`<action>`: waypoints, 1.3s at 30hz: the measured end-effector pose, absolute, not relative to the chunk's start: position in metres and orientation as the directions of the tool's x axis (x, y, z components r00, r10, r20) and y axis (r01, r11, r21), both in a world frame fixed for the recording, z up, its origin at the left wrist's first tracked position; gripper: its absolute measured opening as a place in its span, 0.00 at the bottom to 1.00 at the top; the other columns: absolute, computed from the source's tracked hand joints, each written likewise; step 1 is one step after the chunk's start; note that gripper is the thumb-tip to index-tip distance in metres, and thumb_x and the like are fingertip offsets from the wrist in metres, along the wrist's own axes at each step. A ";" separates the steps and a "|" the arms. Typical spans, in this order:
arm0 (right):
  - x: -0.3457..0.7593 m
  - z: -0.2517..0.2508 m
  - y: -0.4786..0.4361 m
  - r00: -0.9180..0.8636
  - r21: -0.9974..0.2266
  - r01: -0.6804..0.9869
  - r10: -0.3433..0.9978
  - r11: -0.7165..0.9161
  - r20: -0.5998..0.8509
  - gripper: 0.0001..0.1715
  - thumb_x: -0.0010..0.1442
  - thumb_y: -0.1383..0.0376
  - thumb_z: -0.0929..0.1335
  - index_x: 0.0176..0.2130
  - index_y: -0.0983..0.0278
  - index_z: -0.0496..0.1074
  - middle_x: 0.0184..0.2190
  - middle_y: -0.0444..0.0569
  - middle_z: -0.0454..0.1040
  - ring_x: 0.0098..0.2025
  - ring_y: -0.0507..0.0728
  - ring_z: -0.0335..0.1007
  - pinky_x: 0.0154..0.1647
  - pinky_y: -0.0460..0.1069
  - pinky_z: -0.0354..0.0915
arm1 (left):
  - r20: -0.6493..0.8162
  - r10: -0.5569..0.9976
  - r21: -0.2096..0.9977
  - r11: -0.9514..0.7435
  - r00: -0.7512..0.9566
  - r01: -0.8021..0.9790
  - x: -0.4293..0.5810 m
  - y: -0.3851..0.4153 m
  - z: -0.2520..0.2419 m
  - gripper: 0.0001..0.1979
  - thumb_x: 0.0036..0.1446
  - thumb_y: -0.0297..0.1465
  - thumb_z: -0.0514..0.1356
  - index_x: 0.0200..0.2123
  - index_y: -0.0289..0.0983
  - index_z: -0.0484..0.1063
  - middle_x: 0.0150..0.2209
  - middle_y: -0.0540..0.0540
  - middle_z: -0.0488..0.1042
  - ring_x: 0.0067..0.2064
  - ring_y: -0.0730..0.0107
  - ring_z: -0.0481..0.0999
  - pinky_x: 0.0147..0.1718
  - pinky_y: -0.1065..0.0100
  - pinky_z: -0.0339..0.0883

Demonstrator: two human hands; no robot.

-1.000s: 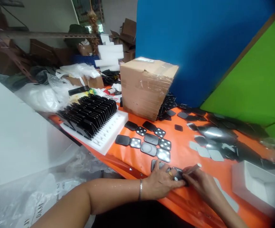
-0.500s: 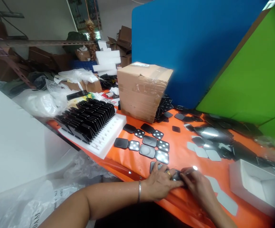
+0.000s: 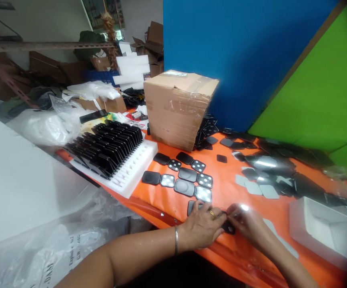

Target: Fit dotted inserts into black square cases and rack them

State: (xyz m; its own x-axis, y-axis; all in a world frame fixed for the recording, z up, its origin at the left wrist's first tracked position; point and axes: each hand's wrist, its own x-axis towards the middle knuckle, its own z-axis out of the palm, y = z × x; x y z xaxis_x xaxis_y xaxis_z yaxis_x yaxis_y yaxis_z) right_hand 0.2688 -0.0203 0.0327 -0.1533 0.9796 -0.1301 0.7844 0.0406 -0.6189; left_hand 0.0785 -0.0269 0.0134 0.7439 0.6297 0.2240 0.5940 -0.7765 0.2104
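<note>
My left hand (image 3: 205, 224), with a ring and a bracelet, lies over a black hinged plate (image 3: 229, 228) near the table's front edge. Its bent fingers hold the plate down and cover most of it. At the plate's right part, the fingertips of my right hand (image 3: 243, 218) are pinched together; whatever is between them is too small to make out. Beyond my hands lie several similar opened black plates, among them a glossy one (image 3: 184, 187) and a matte one (image 3: 151, 177). Their smaller halves carry white dots.
Left, a white foam rack (image 3: 139, 168) holds rows of upright black plates (image 3: 110, 146). A cardboard box (image 3: 175, 112) stands behind. Pale sheets (image 3: 268, 191) and dark pieces lie on the orange tabletop (image 3: 227, 180) at right, near a white open box (image 3: 299, 232).
My right hand has shifted slightly up, uncovering more of the plate's dotted end. The left hand stays on the plate with its fingers slightly more bent. The view has shifted slightly.
</note>
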 end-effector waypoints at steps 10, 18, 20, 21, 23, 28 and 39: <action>0.280 0.043 -0.023 -0.322 -0.772 0.622 0.858 -0.128 -0.401 0.11 0.53 0.59 0.66 0.29 0.64 0.72 0.25 0.48 0.76 0.27 0.57 0.72 0.28 0.48 0.66 | 0.249 0.587 0.137 -0.809 0.770 0.572 0.077 -0.025 0.016 0.16 0.65 0.38 0.48 0.52 0.41 0.63 0.48 0.45 0.67 0.48 0.60 0.63 0.47 0.54 0.54; 0.277 0.050 -0.046 -0.177 -0.890 0.369 0.920 -0.268 -0.351 0.16 0.50 0.56 0.70 0.32 0.67 0.73 0.27 0.50 0.76 0.32 0.58 0.73 0.35 0.51 0.68 | 0.297 0.600 0.236 -0.800 0.743 0.551 0.077 -0.026 0.009 0.17 0.64 0.36 0.51 0.55 0.38 0.61 0.48 0.43 0.69 0.50 0.60 0.64 0.49 0.55 0.55; 0.275 0.053 -0.047 -0.160 -0.893 0.352 0.921 -0.282 -0.354 0.15 0.49 0.57 0.70 0.31 0.67 0.72 0.27 0.49 0.76 0.31 0.57 0.73 0.35 0.51 0.68 | 0.319 0.601 0.269 -0.799 0.733 0.538 0.077 -0.025 0.006 0.17 0.63 0.35 0.52 0.54 0.37 0.62 0.47 0.43 0.69 0.50 0.60 0.65 0.50 0.55 0.56; 0.275 0.054 -0.047 -0.156 -0.895 0.343 0.922 -0.285 -0.354 0.15 0.49 0.57 0.70 0.30 0.67 0.72 0.26 0.49 0.75 0.31 0.57 0.73 0.35 0.51 0.67 | 0.333 0.598 0.288 -0.801 0.729 0.526 0.078 -0.024 0.004 0.17 0.63 0.35 0.53 0.54 0.37 0.62 0.47 0.42 0.70 0.50 0.60 0.65 0.50 0.54 0.57; 0.274 0.051 -0.047 -0.155 -0.904 0.325 0.928 -0.277 -0.340 0.15 0.49 0.57 0.71 0.30 0.68 0.72 0.27 0.48 0.75 0.31 0.56 0.72 0.35 0.50 0.67 | 0.366 0.587 0.329 -0.807 0.722 0.490 0.076 -0.024 0.001 0.15 0.63 0.33 0.53 0.52 0.36 0.64 0.46 0.42 0.70 0.50 0.60 0.66 0.51 0.54 0.58; 0.279 0.041 -0.051 -0.173 -0.926 0.303 0.943 -0.224 -0.285 0.14 0.51 0.58 0.71 0.31 0.67 0.71 0.28 0.47 0.73 0.31 0.54 0.70 0.34 0.49 0.66 | 0.432 0.607 0.451 -0.786 0.667 0.423 0.068 -0.023 -0.011 0.12 0.62 0.29 0.54 0.49 0.37 0.67 0.48 0.43 0.69 0.53 0.64 0.67 0.57 0.55 0.60; 0.280 0.046 -0.051 -0.202 -0.936 0.194 0.922 -0.294 -0.331 0.16 0.48 0.57 0.73 0.32 0.67 0.72 0.27 0.48 0.75 0.31 0.55 0.72 0.36 0.50 0.68 | 0.470 0.630 0.477 -0.770 0.618 0.423 0.065 -0.025 -0.012 0.11 0.62 0.29 0.54 0.46 0.39 0.71 0.48 0.43 0.71 0.54 0.61 0.68 0.54 0.53 0.64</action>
